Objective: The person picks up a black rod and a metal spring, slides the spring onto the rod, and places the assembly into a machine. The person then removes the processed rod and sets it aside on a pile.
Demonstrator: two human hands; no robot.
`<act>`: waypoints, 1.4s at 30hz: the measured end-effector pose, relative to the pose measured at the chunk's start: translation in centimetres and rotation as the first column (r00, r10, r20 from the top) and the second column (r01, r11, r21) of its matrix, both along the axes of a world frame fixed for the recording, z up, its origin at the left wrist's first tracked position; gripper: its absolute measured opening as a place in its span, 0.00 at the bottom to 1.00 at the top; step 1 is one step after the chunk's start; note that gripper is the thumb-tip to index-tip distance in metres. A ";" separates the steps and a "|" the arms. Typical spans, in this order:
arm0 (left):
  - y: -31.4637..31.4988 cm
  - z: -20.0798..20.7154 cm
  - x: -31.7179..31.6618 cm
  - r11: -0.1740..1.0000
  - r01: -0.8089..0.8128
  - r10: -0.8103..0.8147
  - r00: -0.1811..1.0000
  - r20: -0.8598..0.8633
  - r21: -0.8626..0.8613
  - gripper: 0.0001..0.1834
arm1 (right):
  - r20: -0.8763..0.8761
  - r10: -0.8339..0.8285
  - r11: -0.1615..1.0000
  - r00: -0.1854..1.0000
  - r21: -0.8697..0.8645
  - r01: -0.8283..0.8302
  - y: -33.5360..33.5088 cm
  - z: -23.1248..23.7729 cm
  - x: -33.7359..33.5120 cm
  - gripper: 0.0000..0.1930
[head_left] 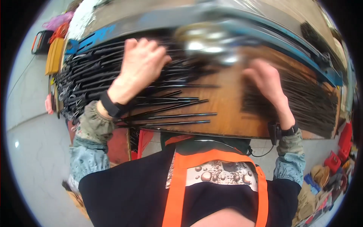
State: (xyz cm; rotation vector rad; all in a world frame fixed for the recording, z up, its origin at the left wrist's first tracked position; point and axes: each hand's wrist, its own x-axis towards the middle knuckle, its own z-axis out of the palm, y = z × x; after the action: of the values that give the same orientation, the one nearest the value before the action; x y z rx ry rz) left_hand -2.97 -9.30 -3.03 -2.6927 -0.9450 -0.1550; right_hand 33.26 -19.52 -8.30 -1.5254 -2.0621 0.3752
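Observation:
My left hand (143,62) rests palm down over a thick layer of slim black rods (102,77), its fingers curled down. What those fingers hold is hidden beneath the knuckles. Loops and fittings show at the rods' left ends. On the right, my right hand (266,77) is raised above the table's wooden top (228,109), smeared by motion with its fingers bent. Beside and below it lies a wide pile of thin dark rods (302,98). Between and beyond both hands, a shiny metal mechanism (211,45) with rounded parts is heavily blurred.
A long blue metal rail (291,43) crosses the far side of the table. Yellow (55,56) and black containers (41,42) stand at the far left. Red metal parts (117,143) show under the near edge. Cloth items and bags (325,178) are heaped at the lower right.

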 end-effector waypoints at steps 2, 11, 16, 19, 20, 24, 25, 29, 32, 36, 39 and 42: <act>-1.6 -0.6 -1.6 0.972 -0.194 0.166 0.966 -0.195 -0.131 0.11 | -0.038 -0.039 0.991 0.998 -0.128 0.034 0.8 0.1 -0.5 0.10; -1.0 -1.9 -3.9 0.955 0.118 -0.020 0.941 0.338 -0.273 0.14 | -0.082 -0.064 0.943 0.995 -0.332 0.033 0.2 2.6 -0.8 0.10; -3.4 -0.7 3.8 0.914 0.217 -0.101 0.940 0.326 -0.344 0.13 | -0.026 0.151 0.939 0.988 -0.310 -0.151 -0.6 2.4 -0.1 0.11; -5.0 -0.9 6.5 0.899 0.211 -0.097 0.951 0.294 -0.385 0.13 | -0.186 0.231 0.969 0.955 -0.050 -0.244 -1.0 2.0 -2.5 0.09; -5.4 -0.2 7.3 0.893 0.200 -0.089 0.956 0.278 -0.403 0.13 | -0.247 0.190 0.981 0.950 0.001 -0.196 -1.7 1.4 -2.2 0.09; -6.3 0.6 10.8 0.858 0.271 -0.135 0.939 0.316 -0.437 0.15 | -0.306 0.071 0.994 0.949 0.106 -0.040 -4.9 0.7 -0.7 0.09; -6.6 0.8 11.7 0.842 0.324 -0.189 0.926 0.327 -0.430 0.15 | -0.286 0.029 0.991 0.958 0.131 0.009 -6.0 0.7 -0.3 0.10; -7.1 0.4 12.1 0.845 0.277 -0.212 0.959 0.188 -0.458 0.12 | -0.019 0.026 0.877 0.999 0.481 -0.014 -5.9 0.0 -0.7 0.18; -7.9 3.0 13.4 0.876 0.280 -0.244 0.960 0.140 -0.394 0.09 | 0.078 -0.003 0.791 0.997 0.611 -0.045 -5.0 -0.4 -1.1 0.24; -5.4 7.9 15.5 0.886 0.430 -0.403 0.899 0.169 -0.174 0.11 | -0.089 0.012 0.715 0.996 0.697 0.054 -4.0 1.3 5.3 0.24; -2.2 12.8 17.3 0.877 0.442 -0.426 0.897 0.120 -0.189 0.21 | 0.001 -0.545 0.773 0.839 0.389 0.501 -5.2 0.2 12.4 0.25; 0.7 9.5 19.5 0.878 0.423 -0.427 0.904 0.034 -0.222 0.24 | -0.060 -0.263 0.837 0.963 0.481 0.259 -4.9 4.3 11.5 0.25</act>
State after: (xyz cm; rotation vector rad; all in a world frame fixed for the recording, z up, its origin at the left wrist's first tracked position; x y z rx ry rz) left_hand 16.48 -8.61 6.51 -3.0729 -0.3642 -0.1201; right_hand 44.71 -24.43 -4.02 -1.4549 -1.7382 -0.2449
